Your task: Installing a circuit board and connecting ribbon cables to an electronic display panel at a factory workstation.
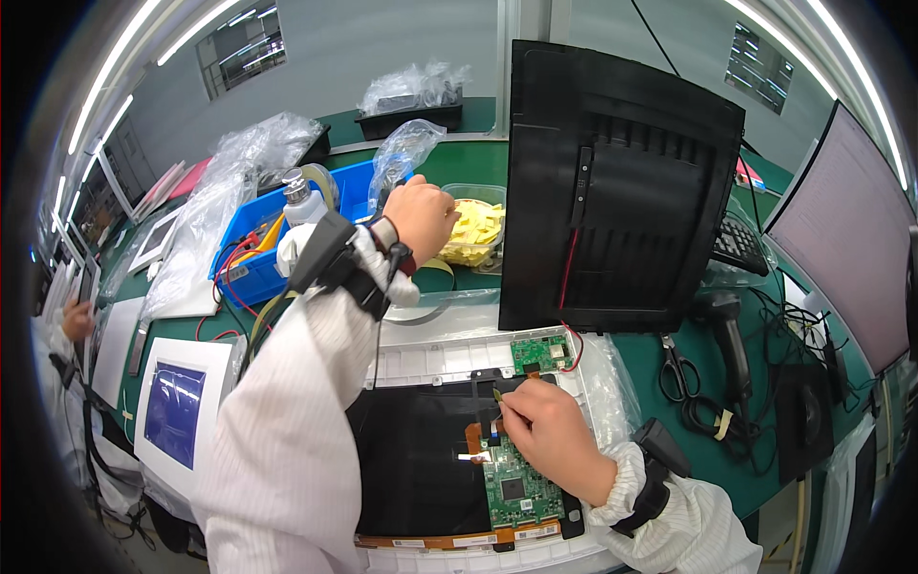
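My left hand (418, 222) is at the left edge of a clear plastic tub (495, 195) of small yellow pieces (475, 224). Its fingers are curled, and the tips are mostly hidden. Over an open display panel (411, 459), the thumb and forefinger of my right hand (559, 435) pinch something small and dark with a yellowish edge, too small to name. Just below those fingertips lies a green circuit board (519, 490) with an orange flex cable beside it. A smaller green board (541, 355) sits at the white frame's upper right, with a red wire on it.
A large black back cover (622, 191) stands upright behind the panel. Blue bin (251, 274) with a white bottle (303, 201) is at left, near a white-framed screen (176, 413). Scissors (679, 368), a handheld scanner (729, 349), cables and a monitor (851, 230) are right. Another person's hand (76, 320) shows far left.
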Motion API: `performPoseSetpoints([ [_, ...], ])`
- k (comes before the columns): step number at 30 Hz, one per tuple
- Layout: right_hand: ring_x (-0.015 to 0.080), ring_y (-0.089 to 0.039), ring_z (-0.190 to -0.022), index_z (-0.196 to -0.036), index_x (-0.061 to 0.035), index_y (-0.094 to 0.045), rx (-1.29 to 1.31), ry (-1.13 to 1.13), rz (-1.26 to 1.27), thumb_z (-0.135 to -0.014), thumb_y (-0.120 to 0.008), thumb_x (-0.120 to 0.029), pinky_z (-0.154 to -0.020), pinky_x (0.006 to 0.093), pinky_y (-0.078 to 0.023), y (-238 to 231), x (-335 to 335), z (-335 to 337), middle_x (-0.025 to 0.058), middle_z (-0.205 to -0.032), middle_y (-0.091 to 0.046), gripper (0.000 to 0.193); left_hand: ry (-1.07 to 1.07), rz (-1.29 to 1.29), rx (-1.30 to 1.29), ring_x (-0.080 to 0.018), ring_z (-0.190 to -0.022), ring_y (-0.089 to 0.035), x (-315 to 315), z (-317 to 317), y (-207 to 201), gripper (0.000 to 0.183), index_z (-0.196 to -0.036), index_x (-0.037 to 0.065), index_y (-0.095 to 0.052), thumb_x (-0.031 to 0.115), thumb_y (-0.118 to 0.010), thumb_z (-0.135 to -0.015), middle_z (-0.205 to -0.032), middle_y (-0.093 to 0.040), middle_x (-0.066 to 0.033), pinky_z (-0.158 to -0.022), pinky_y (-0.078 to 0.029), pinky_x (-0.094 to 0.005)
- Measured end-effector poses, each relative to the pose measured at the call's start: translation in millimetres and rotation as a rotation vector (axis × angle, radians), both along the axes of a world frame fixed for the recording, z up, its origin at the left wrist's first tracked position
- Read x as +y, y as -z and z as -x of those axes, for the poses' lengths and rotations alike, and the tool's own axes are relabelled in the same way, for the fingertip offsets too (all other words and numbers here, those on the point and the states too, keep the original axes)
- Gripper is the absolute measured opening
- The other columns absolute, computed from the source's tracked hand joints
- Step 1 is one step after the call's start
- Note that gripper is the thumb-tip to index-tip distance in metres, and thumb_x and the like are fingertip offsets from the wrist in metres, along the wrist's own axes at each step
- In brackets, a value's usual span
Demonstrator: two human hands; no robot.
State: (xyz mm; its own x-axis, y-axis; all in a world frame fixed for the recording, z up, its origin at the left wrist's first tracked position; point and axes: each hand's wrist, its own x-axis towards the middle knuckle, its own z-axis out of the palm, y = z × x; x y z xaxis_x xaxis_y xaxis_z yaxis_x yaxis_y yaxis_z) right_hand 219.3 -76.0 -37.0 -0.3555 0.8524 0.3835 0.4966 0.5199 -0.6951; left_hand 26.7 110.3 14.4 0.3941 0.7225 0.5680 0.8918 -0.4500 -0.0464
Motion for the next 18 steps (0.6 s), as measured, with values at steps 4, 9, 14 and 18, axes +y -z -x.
performPoseSetpoints([
  [4,0.0288,-0.053,-0.067,-0.075,0.0024,-0.059,-0.016,0.025,-0.001,-0.072,-0.056,-0.003,-0.061,0.0357,-0.043,1.2,3.8,-5.2,0.0129,-0.069,-0.052,0.007,0.269,0.512,-0.315,-0.0223,-0.052,-0.055,-67.4,-20.5,-7.4,0.014,-0.069,-0.001,-0.062,0.013,-0.065,-0.068,-0.061,-0.058,-0.0149,-0.051,-0.043,-0.0296],
  [9,0.029,-0.052,-0.066,-0.071,0.0028,-0.058,-0.037,0.037,-0.059,-0.072,-0.056,-0.004,-0.061,0.0368,-0.043,0.6,1.0,-3.0,0.0132,-0.068,-0.052,0.007,0.314,0.878,-0.546,-0.009,-0.053,-0.05,-136.9,-26.5,26.5,0.023,-0.069,-0.001,-0.062,0.021,-0.068,-0.073,-0.059,-0.058,-0.0052,-0.051,-0.041,-0.0238],
  [14,0.0291,-0.052,-0.066,-0.068,0.0025,-0.057,-0.041,0.041,-0.091,-0.072,-0.057,-0.005,-0.06,0.0373,-0.043,3.1,0.8,-1.6,0.013,-0.067,-0.051,0.008,0.242,1.005,-0.633,-0.0079,-0.056,-0.051,-146.7,-30.9,25.9,0.02,-0.071,-0.002,-0.062,0.018,-0.067,-0.073,-0.061,-0.059,-0.0048,-0.053,-0.042,-0.0226],
  [18,0.0282,-0.052,-0.064,-0.07,0.0022,-0.058,-0.041,0.047,-0.103,-0.072,-0.059,-0.007,-0.059,0.0362,-0.042,4.2,1.4,-2.2,0.0119,-0.066,-0.051,0.01,0.265,1.007,-0.641,-0.0082,-0.056,-0.052,-144.6,-29.9,27.5,0.017,-0.073,-0.002,-0.062,0.015,-0.066,-0.074,-0.062,-0.06,-0.0055,-0.054,-0.043,-0.0228],
])
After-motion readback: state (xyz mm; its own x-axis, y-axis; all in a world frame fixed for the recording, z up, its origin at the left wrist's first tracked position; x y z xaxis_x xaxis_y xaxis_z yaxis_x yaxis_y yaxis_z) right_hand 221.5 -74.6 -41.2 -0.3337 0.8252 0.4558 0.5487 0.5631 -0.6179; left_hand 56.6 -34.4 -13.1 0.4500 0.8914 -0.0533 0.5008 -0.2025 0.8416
